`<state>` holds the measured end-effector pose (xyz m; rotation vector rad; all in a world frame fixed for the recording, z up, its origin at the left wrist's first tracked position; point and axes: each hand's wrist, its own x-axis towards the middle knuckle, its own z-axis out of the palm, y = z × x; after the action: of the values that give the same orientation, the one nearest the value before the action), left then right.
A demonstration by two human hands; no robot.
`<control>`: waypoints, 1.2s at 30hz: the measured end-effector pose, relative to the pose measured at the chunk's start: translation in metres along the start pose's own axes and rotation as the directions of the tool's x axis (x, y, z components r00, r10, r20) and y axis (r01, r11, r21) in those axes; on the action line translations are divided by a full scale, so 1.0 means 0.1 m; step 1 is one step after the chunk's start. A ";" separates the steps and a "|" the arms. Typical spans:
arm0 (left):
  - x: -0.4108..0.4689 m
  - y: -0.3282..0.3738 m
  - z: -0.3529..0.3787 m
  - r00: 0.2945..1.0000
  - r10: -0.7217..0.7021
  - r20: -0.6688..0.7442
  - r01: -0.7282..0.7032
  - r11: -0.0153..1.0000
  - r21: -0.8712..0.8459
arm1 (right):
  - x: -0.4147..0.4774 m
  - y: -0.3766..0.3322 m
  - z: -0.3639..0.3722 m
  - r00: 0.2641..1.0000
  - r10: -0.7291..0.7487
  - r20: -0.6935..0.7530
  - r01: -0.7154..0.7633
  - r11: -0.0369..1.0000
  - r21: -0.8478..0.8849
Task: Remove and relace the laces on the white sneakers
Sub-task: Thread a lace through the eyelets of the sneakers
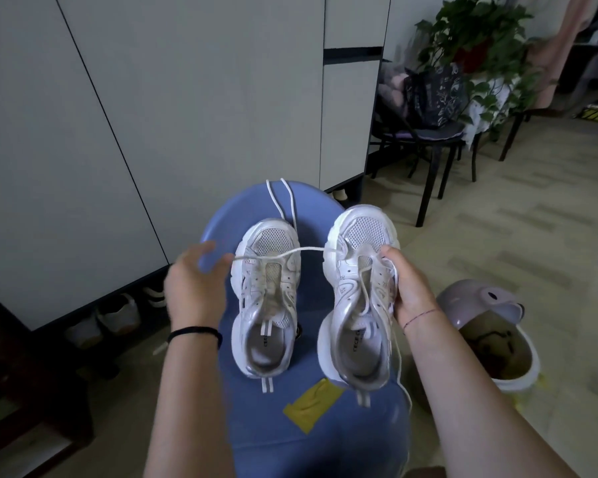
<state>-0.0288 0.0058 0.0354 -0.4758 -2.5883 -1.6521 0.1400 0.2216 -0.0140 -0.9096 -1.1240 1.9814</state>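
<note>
Left grip (194,288) pinches lace (290,252); right grip (413,291) holds sneaker (359,232); insole print (358,341) blurred.

A room in a home: behind the left hand (195,284) stands a tall white cupboard (145,115) with shoes (120,313) tucked beneath it; far beyond the right hand (411,288), a leafy houseplant (470,29) and a black chair (428,143); a bin (520,374) just beside that hand

head cam | looks forward-down | close over blue stool (221,215)
</note>
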 end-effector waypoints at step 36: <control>-0.40 0.37 0.61 0.918 0.199 0.343 -0.128 0.967 -0.219 | 0.05 0.06 0.10 0.997 -0.022 0.069 0.027 0.996 -0.085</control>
<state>0.0275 0.0654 0.0337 -1.0756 -2.5344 -1.9193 0.1280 0.2191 -0.0169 -0.8735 -1.2614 1.9702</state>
